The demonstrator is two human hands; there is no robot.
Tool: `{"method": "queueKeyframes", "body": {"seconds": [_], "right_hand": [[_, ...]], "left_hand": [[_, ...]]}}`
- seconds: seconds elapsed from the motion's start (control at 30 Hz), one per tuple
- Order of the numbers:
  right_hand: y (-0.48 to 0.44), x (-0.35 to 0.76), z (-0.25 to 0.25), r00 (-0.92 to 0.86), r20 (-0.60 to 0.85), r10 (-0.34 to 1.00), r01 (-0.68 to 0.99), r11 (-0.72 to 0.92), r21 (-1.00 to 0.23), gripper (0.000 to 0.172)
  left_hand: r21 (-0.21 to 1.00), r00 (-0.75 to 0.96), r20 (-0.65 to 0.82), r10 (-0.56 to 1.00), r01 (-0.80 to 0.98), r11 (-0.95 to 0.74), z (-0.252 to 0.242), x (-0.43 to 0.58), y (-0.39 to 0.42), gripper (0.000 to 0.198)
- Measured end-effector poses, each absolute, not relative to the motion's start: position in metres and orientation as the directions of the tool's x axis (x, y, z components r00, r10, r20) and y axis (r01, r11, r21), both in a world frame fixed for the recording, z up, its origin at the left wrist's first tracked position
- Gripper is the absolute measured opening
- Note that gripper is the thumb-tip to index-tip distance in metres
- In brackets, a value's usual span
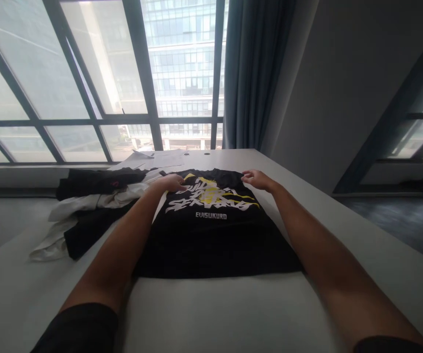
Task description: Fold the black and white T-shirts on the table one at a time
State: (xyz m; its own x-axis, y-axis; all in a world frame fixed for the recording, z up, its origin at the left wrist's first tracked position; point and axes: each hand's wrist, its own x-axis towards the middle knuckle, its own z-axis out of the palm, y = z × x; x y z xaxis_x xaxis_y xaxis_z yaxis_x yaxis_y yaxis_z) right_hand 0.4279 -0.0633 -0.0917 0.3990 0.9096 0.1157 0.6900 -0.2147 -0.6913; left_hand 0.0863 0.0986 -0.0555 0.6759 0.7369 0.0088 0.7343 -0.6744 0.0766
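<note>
A black T-shirt lies spread on the white table, its hem toward me and its neckline at the far end. White and yellow graffiti-style lettering covers its upper part, with "EVISUKURO" printed below. At the far left shoulder, my left hand has its fingers closed on the fabric. My right hand pinches the far right shoulder edge between thumb and fingers. Both forearms reach along the shirt's sides. No sleeves show at the sides of the shirt.
A heap of black and white clothes lies on the table's left, close to my left forearm. White papers rest at the far end of the white table. Beyond stand windows and a blue-grey curtain.
</note>
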Motion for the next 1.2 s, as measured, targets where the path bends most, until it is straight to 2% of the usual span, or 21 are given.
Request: {"method": "queueKeyframes", "body": {"seconds": [0.07, 0.17, 0.3, 0.4, 0.63, 0.83, 0.93, 1.0, 1.07, 1.13, 1.2], "right_hand": [[-0.066, 0.427, -0.095, 0.221, -0.066, 0.973, 0.731, -0.21, -0.649, 0.058], [-0.07, 0.42, -0.098, 0.05, -0.253, 0.966, 0.799, -0.191, -0.571, 0.074], [-0.078, 0.408, -0.107, 0.06, -0.378, 0.924, 0.919, -0.198, -0.339, 0.116], [-0.084, 0.402, -0.116, 0.08, -0.411, 0.908, 0.951, -0.193, -0.242, 0.135], [-0.112, 0.391, -0.118, 0.105, -0.428, 0.898, 0.97, -0.187, -0.153, 0.14], [-0.128, 0.367, -0.118, 0.147, -0.418, 0.897, 0.986, -0.166, -0.011, 0.136], [-0.119, 0.368, -0.11, 0.142, -0.466, 0.873, 0.978, -0.197, -0.071, 0.113], [-0.107, 0.373, -0.101, 0.135, -0.469, 0.873, 0.962, -0.23, -0.15, 0.096], [-0.093, 0.379, -0.094, 0.169, -0.38, 0.909, 0.954, -0.247, -0.167, 0.08], [-0.079, 0.384, -0.093, 0.217, -0.237, 0.947, 0.961, -0.25, -0.12, 0.066], [-0.068, 0.389, -0.099, 0.243, -0.132, 0.961, 0.966, -0.252, -0.055, 0.059]], "left_hand": [[0.018, 0.716, -0.223, 0.661, 0.681, -0.732, -0.063, 0.091, 0.088, 0.061], [0.0, 0.72, -0.32, 0.616, 0.65, -0.76, -0.071, 0.088, 0.075, 0.078], [0.02, 0.716, -0.424, 0.555, 0.62, -0.784, -0.086, 0.072, 0.06, 0.119], [0.039, 0.701, -0.469, 0.538, 0.625, -0.78, -0.099, 0.058, 0.051, 0.135], [0.074, 0.735, -0.437, 0.518, 0.604, -0.794, -0.119, 0.045, 0.03, 0.147], [0.033, 0.712, -0.457, 0.533, 0.612, -0.79, -0.137, 0.04, 0.007, 0.155], [0.034, 0.722, -0.467, 0.51, 0.591, -0.806, -0.132, 0.041, 0.005, 0.147], [0.042, 0.727, -0.483, 0.488, 0.576, -0.817, -0.121, 0.049, 0.014, 0.125], [0.055, 0.731, -0.449, 0.514, 0.597, -0.801, -0.107, 0.06, 0.03, 0.091], [0.079, 0.738, -0.32, 0.595, 0.646, -0.759, -0.099, 0.073, 0.052, 0.065], [0.114, 0.727, -0.147, 0.671, 0.687, -0.718, -0.1, 0.081, 0.076, 0.055]]}}
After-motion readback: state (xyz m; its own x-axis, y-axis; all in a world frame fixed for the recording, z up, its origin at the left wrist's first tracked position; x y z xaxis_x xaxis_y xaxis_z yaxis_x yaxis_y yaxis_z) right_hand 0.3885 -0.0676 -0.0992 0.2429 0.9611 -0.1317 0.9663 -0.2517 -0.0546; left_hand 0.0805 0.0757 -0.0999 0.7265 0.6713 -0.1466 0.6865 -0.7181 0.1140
